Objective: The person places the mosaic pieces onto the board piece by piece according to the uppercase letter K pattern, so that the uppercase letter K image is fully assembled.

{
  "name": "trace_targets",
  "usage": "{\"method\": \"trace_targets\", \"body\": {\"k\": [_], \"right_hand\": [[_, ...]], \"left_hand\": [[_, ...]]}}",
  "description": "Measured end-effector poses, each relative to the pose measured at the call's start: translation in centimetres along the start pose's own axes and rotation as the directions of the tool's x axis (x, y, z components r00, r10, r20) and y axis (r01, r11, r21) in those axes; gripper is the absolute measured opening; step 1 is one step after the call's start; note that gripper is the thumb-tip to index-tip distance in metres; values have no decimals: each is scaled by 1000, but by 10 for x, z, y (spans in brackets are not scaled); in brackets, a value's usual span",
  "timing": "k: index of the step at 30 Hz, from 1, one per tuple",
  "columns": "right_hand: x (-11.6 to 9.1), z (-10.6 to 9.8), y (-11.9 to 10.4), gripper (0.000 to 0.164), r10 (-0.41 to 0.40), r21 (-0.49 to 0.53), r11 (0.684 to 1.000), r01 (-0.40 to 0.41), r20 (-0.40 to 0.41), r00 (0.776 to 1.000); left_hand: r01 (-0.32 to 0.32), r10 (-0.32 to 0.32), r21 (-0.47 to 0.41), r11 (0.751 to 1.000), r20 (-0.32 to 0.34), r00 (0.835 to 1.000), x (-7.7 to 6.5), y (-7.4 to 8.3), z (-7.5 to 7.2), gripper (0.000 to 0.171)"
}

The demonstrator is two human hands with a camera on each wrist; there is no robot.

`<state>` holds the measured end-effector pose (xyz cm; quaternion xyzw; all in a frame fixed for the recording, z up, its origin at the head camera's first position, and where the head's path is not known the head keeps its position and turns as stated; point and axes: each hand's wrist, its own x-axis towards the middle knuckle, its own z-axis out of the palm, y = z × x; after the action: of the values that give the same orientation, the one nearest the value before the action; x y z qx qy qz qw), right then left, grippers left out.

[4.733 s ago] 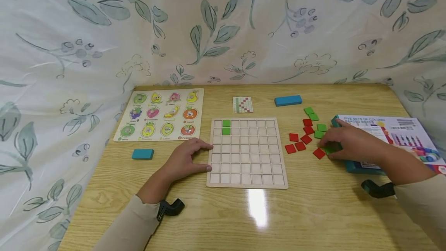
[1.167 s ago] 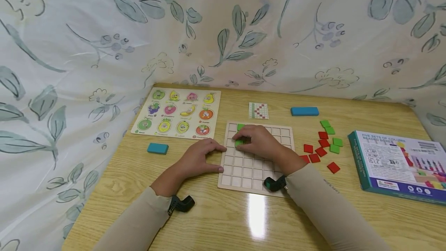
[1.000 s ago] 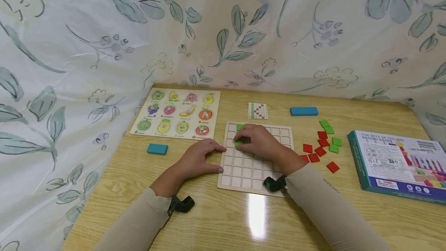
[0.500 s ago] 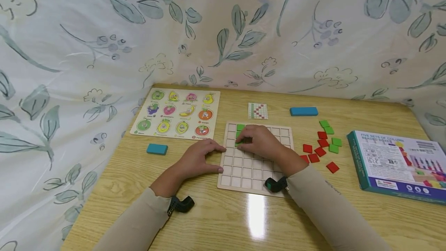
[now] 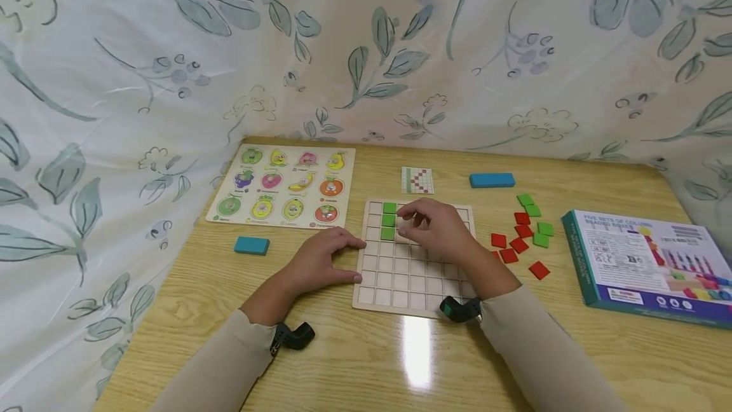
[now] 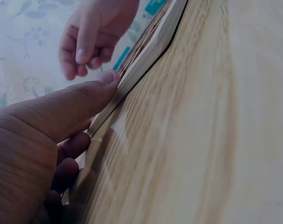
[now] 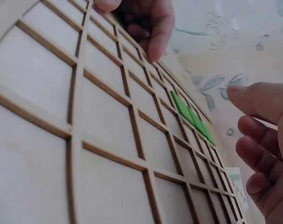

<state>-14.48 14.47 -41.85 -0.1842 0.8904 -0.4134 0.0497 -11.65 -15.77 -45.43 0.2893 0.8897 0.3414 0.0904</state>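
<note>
A wooden grid board [image 5: 400, 278] lies on the table, with three green square tiles [image 5: 388, 220] filling the top cells of its second column. My left hand [image 5: 314, 262] touches the board's left edge with thumb and fingertips; in the left wrist view the thumb [image 6: 92, 95] lies against the board's rim. Just right of the green tiles, my right hand [image 5: 440, 234] hovers over the grid. In the right wrist view its fingers [image 7: 260, 140] are loosely bent and hold nothing. Loose red tiles [image 5: 519, 245] and green tiles [image 5: 541, 240] are scattered right of the board.
A small pattern card [image 5: 417, 180] lies behind the board. Blue blocks sit at back right [image 5: 492, 180] and left [image 5: 251, 245]. A fruit picture board [image 5: 280, 186] is at back left, a boxed toy set [image 5: 652, 266] far right.
My right hand has brought a green tile from the loose pile to the third cell of the column, let go, and drawn back slightly rightward. My left hand stays at the board's edge.
</note>
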Motion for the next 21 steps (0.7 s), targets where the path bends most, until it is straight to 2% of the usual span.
{"method": "trace_targets", "body": {"k": [8, 16, 21], "right_hand": [[-17, -11, 7, 28, 131, 29, 991, -129, -104, 986], [-41, -23, 22, 31, 197, 44, 980, -192, -222, 955], [-58, -36, 28, 35, 275, 64, 961, -268, -284, 919]], "left_hand": [[-17, 17, -10, 1000, -7, 1000, 0, -1, 0, 59], [-7, 7, 4, 1000, -7, 1000, 0, -2, 1, 60], [-18, 18, -1, 1000, -14, 1000, 0, -1, 0, 59]]}}
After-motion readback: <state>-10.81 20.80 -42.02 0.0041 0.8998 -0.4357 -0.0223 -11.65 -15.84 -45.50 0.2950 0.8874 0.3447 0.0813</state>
